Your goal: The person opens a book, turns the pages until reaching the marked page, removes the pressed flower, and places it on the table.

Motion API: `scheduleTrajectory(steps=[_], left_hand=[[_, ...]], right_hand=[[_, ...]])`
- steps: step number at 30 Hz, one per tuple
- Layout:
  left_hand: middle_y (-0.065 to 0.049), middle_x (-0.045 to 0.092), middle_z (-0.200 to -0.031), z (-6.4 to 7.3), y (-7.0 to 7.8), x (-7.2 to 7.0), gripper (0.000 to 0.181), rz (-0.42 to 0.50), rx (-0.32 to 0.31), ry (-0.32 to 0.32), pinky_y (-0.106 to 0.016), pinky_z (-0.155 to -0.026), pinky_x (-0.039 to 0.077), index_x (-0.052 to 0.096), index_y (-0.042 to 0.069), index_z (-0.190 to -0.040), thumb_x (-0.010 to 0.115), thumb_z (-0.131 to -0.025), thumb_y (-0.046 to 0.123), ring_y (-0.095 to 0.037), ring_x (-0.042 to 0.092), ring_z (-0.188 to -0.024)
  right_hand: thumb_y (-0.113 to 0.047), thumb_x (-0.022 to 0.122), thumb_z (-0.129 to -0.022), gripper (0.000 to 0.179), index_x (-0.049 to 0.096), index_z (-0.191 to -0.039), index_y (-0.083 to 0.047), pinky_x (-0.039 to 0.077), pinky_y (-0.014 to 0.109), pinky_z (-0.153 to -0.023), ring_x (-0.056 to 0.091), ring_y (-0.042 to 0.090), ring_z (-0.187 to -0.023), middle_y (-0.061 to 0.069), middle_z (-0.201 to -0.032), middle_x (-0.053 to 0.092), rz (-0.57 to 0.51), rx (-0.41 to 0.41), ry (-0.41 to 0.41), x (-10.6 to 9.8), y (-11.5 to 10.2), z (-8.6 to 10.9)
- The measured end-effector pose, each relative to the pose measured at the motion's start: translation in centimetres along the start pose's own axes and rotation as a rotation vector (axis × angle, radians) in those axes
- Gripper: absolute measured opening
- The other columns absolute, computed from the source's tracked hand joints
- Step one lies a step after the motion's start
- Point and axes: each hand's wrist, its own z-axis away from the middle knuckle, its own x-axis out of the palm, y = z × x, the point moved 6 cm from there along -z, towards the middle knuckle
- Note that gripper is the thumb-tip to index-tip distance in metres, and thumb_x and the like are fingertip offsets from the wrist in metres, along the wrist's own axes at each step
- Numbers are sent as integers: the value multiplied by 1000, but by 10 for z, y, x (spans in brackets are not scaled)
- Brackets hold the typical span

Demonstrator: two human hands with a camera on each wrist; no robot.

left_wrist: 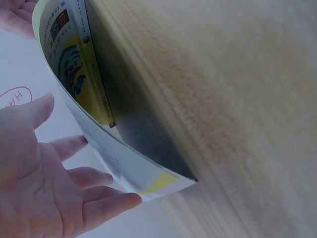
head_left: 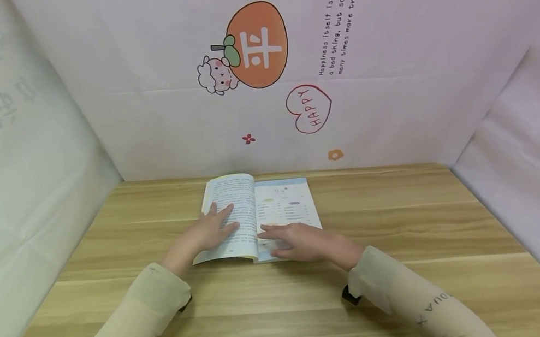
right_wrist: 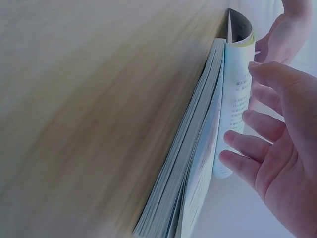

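Observation:
An open paperback book (head_left: pixel 279 189) lies on the wooden table near the back wall. Its left page (head_left: pixel 235 191) bulges upward and carries dense text; the right page shows a lighter layout with small coloured labels. My left hand (head_left: pixel 213 230) rests on the left page with its fingers spread. Over the lower right page is my right hand (head_left: pixel 302 241), its fingers reaching toward the centre fold. In the left wrist view the curled cover (left_wrist: pixel 74 74) lifts off the table beside the extended left fingers. The right wrist view shows the thick page block (right_wrist: pixel 185 144) next to the right hand.
The wooden table (head_left: pixel 265 312) runs up to a white printed back wall (head_left: pixel 172 135), which stands just behind the book. White sheets (head_left: pixel 23 216) close in the left and right sides. Dark bands (head_left: pixel 350 295) sit at both sleeve cuffs.

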Motion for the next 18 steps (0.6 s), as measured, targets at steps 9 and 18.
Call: scheduleTrajectory(steps=[9, 18], left_hand=[[-18, 7, -153, 1, 11, 2, 71, -5, 68, -8, -57, -106, 12, 17, 2, -148, 40, -97, 47, -48, 11, -134], [-18, 10, -152, 1, 10, 3, 72, -6, 70, -3, -52, -108, 14, 17, 1, -147, 39, -97, 48, -41, 13, -136]], right_hand=[[-30, 57, -93, 48, 46, -138, -17, 36, 34, -100, 41, 14, -127, 1, -142, 41, 23, 17, -10, -1, 6, 10], [-31, 58, -92, 50, 46, -138, -16, 33, 36, -103, 35, 16, -131, 3, -144, 39, -16, 83, -39, -1, 24, 23]])
